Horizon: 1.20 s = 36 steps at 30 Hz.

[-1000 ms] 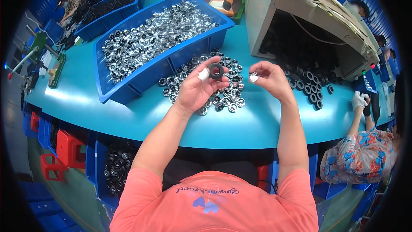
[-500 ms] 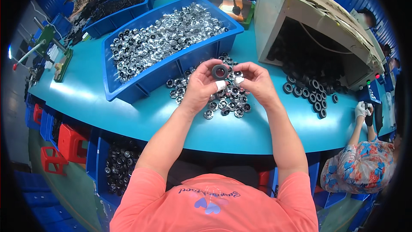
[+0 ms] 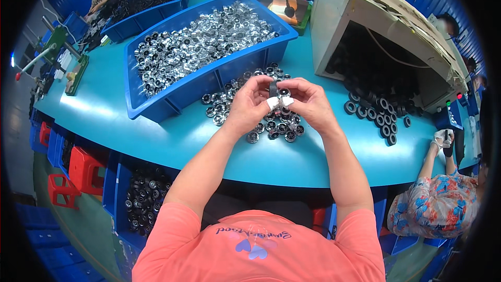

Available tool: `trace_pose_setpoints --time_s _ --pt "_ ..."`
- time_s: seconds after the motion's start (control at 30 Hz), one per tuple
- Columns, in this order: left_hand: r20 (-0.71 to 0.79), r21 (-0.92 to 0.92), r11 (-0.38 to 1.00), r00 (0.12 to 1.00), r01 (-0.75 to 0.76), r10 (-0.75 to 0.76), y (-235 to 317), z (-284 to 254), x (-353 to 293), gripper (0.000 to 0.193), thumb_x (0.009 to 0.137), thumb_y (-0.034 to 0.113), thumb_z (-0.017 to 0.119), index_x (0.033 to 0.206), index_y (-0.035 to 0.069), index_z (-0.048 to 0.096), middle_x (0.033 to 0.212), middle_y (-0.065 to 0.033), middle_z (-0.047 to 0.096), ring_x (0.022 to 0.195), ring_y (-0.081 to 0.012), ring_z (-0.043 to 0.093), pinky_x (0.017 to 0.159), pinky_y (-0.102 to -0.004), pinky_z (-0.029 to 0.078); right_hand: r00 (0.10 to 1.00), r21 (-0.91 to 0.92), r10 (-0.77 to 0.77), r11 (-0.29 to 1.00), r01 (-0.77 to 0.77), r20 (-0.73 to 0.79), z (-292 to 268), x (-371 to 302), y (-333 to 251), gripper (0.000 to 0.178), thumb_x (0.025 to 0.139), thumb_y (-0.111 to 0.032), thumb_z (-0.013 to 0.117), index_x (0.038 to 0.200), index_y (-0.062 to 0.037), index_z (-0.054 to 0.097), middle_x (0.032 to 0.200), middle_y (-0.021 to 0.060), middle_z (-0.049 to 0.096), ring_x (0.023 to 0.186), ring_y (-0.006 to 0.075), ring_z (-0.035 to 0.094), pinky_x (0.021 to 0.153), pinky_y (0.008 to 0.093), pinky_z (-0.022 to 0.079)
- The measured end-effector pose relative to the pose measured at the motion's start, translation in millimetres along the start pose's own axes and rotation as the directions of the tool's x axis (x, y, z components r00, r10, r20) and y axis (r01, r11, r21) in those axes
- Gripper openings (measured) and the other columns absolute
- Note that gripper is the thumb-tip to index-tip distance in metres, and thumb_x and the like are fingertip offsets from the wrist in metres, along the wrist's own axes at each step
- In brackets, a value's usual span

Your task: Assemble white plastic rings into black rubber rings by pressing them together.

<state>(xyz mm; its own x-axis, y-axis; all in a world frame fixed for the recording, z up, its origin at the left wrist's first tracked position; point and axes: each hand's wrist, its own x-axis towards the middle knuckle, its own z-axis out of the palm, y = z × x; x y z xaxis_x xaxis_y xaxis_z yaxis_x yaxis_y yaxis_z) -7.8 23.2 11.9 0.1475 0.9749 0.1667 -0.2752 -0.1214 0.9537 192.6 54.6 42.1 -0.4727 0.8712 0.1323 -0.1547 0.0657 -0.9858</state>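
My left hand (image 3: pixel 249 105) and right hand (image 3: pixel 309 103) meet, fingers pinching one small round metal part (image 3: pixel 279 93) above the loose pile (image 3: pixel 263 120), beside the blue bin (image 3: pixel 209 81).

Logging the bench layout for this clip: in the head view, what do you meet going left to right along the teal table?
Blue bin of silvery round parts → left hand → small black ring part pinched between both hands → right hand → loose black rings → open grey box.

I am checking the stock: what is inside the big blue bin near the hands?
The big blue bin holds many small shiny silver round parts. Lower layers and the bin's floor are covered.
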Motion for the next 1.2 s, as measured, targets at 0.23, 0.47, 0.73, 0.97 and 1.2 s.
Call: trace_pose_setpoints --time_s 0.23,0.47,0.73,0.97,1.2 --pt "0.249 -0.529 0.827 0.966 0.191 -0.063 1 -11 2 0.069 0.096 0.017 0.073 0.155 0.001 0.040 0.131 -0.0140 0.064 0.111 -0.0249 0.070 0.102 -0.0412 0.058 0.989 0.193 0.014 0.981 0.015 -0.148 -7 -1 -12 0.041 0.089 0.001 0.064 0.130 0.0047 0.065 0.117 0.0125 0.072 0.103 0.0181 0.072 0.095 0.0313 0.056" --pt "0.280 -0.551 0.805 0.957 0.220 -0.070 4 -9 1 0.072 0.095 0.015 0.074 0.156 0.001 0.038 0.141 -0.0206 0.060 0.115 -0.0270 0.069 0.105 -0.0426 0.056 0.982 0.263 0.030 0.965 0.021 -0.188 -14 0 -6 0.040 0.089 0.002 0.062 0.129 0.0043 0.064 0.123 0.0127 0.069 0.111 0.0190 0.068 0.098 0.0336 0.056" --pt "0.264 -0.536 0.819 0.962 0.205 -0.068 4 -6 2 0.067 0.094 0.010 0.073 0.153 0.004 0.040 0.144 -0.0232 0.057 0.123 -0.0317 0.066 0.110 -0.0438 0.054 0.982 0.255 0.001 0.966 0.048 -0.188 -16 0 -6 0.036 0.090 0.000 0.065 0.126 0.0029 0.063 0.124 0.0124 0.067 0.110 0.0186 0.068 0.099 0.0348 0.056" --pt "0.227 -0.530 0.831 0.973 0.166 -0.049 3 -5 3 0.062 0.091 0.008 0.075 0.146 0.005 0.046 0.144 -0.0230 0.057 0.127 -0.0358 0.064 0.110 -0.0449 0.053 0.977 0.270 0.019 0.962 0.041 -0.214 -15 0 -8 0.034 0.092 -0.004 0.067 0.126 0.0015 0.063 0.123 0.0118 0.067 0.110 0.0194 0.068 0.098 0.0361 0.056" --pt "0.170 -0.482 0.869 0.985 0.111 -0.031 5 -6 3 0.047 0.090 0.002 0.069 0.134 0.006 0.053 0.134 -0.0213 0.064 0.125 -0.0363 0.066 0.105 -0.0444 0.057 0.980 0.255 0.030 0.967 0.022 -0.199 -14 0 -7 0.034 0.092 -0.005 0.066 0.125 0.0016 0.063 0.122 0.0111 0.067 0.109 0.0192 0.068 0.098 0.0360 0.056"
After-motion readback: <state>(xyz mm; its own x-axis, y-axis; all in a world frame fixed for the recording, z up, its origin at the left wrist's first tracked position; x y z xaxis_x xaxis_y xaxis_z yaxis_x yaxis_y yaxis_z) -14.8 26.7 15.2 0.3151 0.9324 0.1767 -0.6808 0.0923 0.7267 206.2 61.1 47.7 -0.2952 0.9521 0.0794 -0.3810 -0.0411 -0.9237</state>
